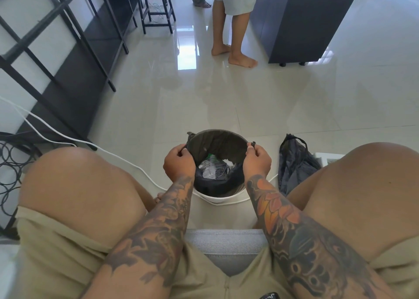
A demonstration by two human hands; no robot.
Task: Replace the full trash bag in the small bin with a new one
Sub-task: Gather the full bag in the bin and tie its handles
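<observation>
A small white bin (217, 198) stands on the floor between my knees. A dark trash bag (215, 143) lines it, with paper and packaging inside. My left hand (178, 162) pinches the bag's edge at the bin's left rim. My right hand (257, 159) pinches the bag's edge at the right rim, a bit of black plastic showing above the fingers. A second dark bag (294, 162) with handles lies crumpled on the floor just right of the bin.
I sit on a grey cushion (226, 246). A white cable (127, 162) runs along the floor past the bin. Black shelving (68, 49) stands at the left, a dark cabinet (301, 19) at the far right. A barefoot person (235, 38) stands ahead.
</observation>
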